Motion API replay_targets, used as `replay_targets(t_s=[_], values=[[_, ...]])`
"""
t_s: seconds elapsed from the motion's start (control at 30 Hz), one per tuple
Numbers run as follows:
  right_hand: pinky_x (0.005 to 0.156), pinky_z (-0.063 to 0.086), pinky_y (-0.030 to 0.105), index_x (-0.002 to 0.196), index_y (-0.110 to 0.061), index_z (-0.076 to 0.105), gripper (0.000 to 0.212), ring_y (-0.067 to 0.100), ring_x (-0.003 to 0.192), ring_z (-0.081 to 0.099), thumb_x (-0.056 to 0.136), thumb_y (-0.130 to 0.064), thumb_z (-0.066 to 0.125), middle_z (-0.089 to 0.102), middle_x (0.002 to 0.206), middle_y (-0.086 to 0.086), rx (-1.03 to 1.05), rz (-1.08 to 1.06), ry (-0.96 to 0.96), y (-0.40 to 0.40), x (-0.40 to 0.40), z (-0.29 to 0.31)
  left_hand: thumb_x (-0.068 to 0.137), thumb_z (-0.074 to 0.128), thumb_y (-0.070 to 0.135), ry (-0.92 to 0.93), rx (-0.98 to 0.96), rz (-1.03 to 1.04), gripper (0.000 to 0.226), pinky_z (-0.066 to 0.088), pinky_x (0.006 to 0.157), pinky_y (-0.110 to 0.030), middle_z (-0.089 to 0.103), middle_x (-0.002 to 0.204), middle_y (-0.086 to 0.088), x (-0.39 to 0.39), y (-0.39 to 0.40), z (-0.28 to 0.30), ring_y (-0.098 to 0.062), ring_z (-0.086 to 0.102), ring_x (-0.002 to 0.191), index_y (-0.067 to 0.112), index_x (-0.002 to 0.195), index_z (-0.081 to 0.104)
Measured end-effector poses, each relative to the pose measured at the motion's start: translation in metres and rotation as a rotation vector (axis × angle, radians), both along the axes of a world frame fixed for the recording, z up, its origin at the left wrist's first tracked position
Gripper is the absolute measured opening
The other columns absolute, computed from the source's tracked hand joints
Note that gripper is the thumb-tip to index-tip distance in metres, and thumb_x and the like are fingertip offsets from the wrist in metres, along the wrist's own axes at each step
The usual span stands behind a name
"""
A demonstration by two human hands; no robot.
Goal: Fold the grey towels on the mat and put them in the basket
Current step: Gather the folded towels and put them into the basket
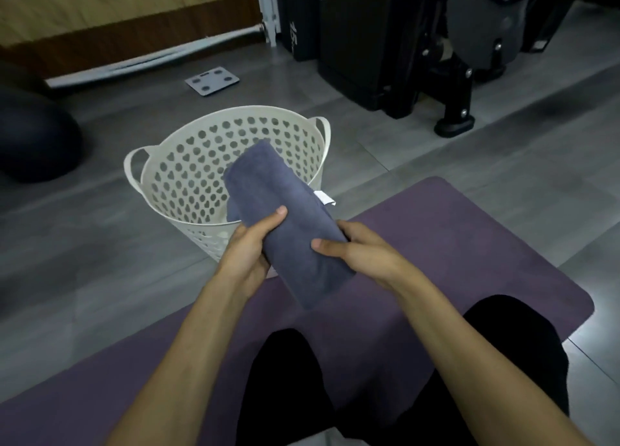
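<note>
You held the folded grey towel (288, 224) in both hands, your left hand (246, 256) gripping its left edge with the thumb on top, your right hand (360, 249) clasping the opposite side. Beyond your grip, the towel's far end reached over the rim of the white perforated basket (188, 164), while its near end hung above the purple mat (469, 244).

Folded grey towel (285, 217) hides the near rim and floor of the basket (188, 164); fingers of both hands lie unseen beneath it. Dark rounded object (37, 143) cut by left edge; gym machine (469, 43) cropped at top
</note>
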State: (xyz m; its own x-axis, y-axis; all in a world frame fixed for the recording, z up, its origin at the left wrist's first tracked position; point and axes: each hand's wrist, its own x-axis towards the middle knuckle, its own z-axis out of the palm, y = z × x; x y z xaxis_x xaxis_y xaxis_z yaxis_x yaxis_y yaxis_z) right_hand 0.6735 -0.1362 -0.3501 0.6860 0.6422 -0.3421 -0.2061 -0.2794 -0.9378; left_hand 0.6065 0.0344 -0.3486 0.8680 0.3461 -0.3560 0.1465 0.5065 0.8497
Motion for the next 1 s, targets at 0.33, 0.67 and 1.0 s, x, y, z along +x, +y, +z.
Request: replay_targets(t_s=[0.33, 0.67, 1.0], values=[[0.088, 0.052, 0.029, 0.095, -0.016, 0.069, 0.037, 0.01, 0.09, 0.068, 0.089, -0.051, 0.059, 0.073, 0.099, 0.003, -0.071, 0.11, -0.231, 0.098, 0.044, 0.014, 0.076, 0.077, 0.016, 0.099, 0.165, 0.145, 0.048, 0.055, 0.086, -0.036, 0.073, 0.108, 0.003, 0.021, 0.109, 0.02, -0.018, 0.07, 0.098, 0.022, 0.121, 0.062], [0.077, 0.05, 0.038, 0.087, -0.015, 0.063, 0.016, 0.032, 0.086, 0.063, 0.087, -0.024, 0.049, 0.069, 0.091, 0.007, -0.662, 0.178, -0.962, 0.173, 0.189, -0.058, 0.074, 0.075, 0.023, 0.548, 0.145, 0.019, 0.043, 0.056, 0.08, -0.045, 0.068, 0.11, -0.015, 0.186, 0.218, -0.063, -0.033, 0.065, 0.096, 0.006, 0.112, 0.064], [0.051, 0.036, 0.029, 0.079, -0.02, 0.061, 0.018, 0.029, 0.06, 0.06, 0.088, -0.03, 0.049, 0.064, 0.068, 0.0, -0.768, 0.08, -1.001, 0.179, 0.212, -0.084, 0.067, 0.073, 0.032, 0.518, -0.06, 0.006, 0.061, 0.053, 0.089, -0.047, 0.067, 0.117, -0.014, 0.284, 0.208, -0.201, -0.033, 0.066, 0.099, 0.006, 0.12, 0.06]])
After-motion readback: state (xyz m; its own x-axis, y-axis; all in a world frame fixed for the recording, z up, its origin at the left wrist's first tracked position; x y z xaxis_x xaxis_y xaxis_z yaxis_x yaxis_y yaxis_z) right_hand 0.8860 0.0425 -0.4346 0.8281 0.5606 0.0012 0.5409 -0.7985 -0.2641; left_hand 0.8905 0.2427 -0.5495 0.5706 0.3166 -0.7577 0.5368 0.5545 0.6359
